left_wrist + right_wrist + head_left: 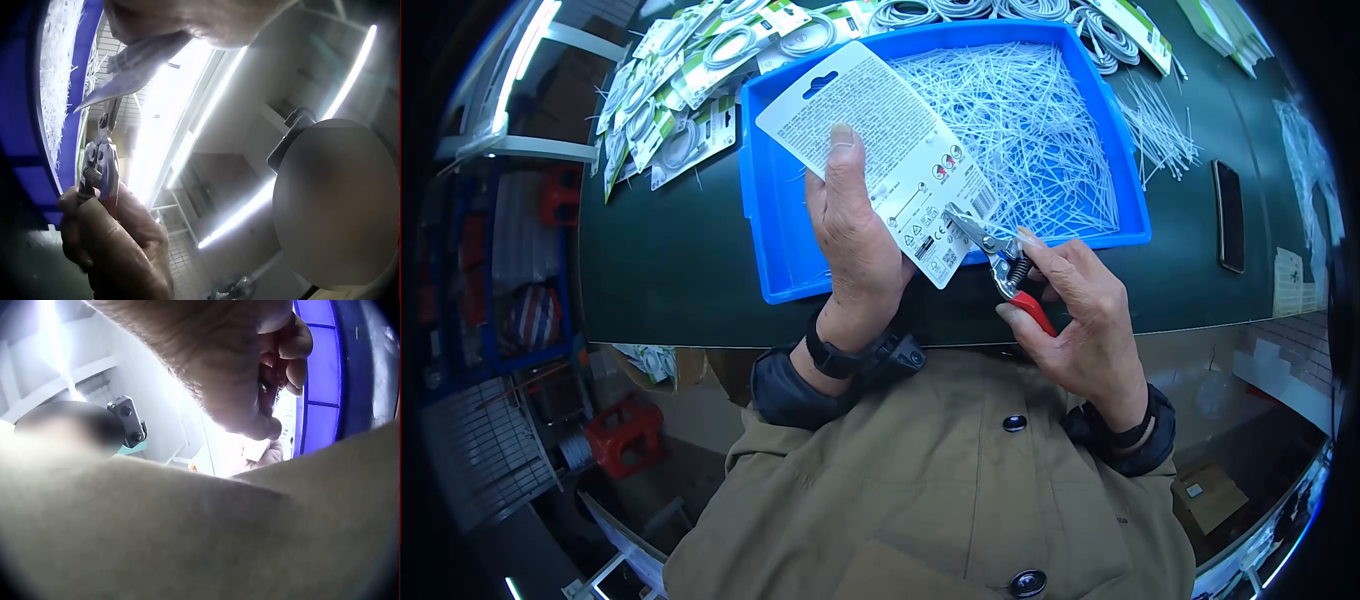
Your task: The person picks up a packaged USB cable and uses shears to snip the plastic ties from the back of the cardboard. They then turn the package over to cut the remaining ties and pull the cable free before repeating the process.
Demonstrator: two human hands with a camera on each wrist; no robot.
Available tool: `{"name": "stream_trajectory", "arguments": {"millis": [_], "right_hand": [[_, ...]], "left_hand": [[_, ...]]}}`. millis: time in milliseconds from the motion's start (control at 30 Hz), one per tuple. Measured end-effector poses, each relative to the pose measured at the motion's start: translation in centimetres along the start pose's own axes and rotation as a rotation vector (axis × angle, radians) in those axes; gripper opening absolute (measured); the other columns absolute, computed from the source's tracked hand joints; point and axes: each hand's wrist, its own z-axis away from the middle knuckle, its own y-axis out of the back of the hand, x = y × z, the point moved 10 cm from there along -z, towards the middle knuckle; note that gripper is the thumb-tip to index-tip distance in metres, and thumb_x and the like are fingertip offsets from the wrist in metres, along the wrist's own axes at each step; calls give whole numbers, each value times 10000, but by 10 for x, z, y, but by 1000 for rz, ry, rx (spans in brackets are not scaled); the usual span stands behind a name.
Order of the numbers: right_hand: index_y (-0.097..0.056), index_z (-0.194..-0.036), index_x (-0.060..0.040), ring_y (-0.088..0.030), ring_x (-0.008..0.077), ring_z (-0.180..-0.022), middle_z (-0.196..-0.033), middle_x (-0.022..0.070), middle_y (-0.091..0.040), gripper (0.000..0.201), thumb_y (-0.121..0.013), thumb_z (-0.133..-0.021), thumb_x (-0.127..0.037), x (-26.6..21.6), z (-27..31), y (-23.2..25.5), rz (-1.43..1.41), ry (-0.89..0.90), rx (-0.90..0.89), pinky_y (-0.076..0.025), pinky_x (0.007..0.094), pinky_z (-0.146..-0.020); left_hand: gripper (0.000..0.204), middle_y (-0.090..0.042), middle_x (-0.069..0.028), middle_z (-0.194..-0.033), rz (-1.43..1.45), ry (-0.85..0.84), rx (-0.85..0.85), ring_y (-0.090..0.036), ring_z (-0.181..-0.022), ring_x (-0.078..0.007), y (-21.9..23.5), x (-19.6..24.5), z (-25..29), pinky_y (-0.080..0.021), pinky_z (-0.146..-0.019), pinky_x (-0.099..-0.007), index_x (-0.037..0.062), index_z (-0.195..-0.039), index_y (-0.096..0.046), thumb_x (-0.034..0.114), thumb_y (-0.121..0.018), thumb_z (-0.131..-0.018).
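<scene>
Tray wall (1100, 241), obstacle near cutters (1002, 268)

The card (890, 135) is white, printed in black, the pliers (1002, 268) silver and red, the tray (780, 235) blue, the table (660, 260) green.

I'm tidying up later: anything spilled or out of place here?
Yes: thin white strips lie loose on the green table right of the blue tray, while many more lie inside it. They may be spilled or set aside. The card in the left hand and the red-handled tool in the right hand show no obvious damage.
</scene>
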Motion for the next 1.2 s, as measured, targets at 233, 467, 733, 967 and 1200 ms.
{"name": "stream_trajectory", "arguments": {"millis": [233, 467, 733, 967, 1200], "right_hand": [[-634, -1432, -45, -602, 178, -687, -918, 102, -631, 687, -866, -786, -39, 6, 5, -7, -113, -63, 31, -529, 307, -589], [-637, -1429, -40, -594, 172, -651, -894, 100, -627, 674, -864, -794, -42, 11, 12, -15, -155, -81, 15, -525, 309, -588], [-625, -1427, -3, -614, 180, -776, -954, 106, -648, 659, -826, -800, -13, 7, 4, 14, -260, -33, 70, -524, 305, -710], [-634, -1419, -10, -636, 218, -820, -981, 123, -658, 701, -826, -746, -32, -21, -18, 19, -222, 91, -16, -533, 324, -738], [-608, -1422, -39, -669, 326, -875, -1028, 172, -660, 755, -884, -720, -62, -62, -19, -16, -119, 230, -237, -557, 405, -757]], "left_hand": [[501, -730, -188, -1159, -33, -39, -29, -777, -970, -270, 2, 0, -4, -652, -819, -373, -26, -1339, -578, 409, -475, -1114], [426, -680, -155, -1157, 17, 39, -118, -728, -1016, -199, -3, 0, -2, -623, -851, -355, -17, -1353, -516, 330, -532, -1106], [380, -688, -131, -1296, -88, 35, -247, -697, -1121, -191, 15, 40, 1, -544, -1009, -381, -10, -1371, -549, 136, -684, -1047], [386, -651, -46, -952, 248, 93, -292, -600, -933, -191, 32, 59, -22, -495, -903, -381, 53, -1087, -619, 395, -450, -1146], [608, -414, 16, -695, 508, 203, -814, -365, -719, -147, 8, 57, 0, -410, -748, -341, 149, -740, -472, 506, -232, -1170]]}}
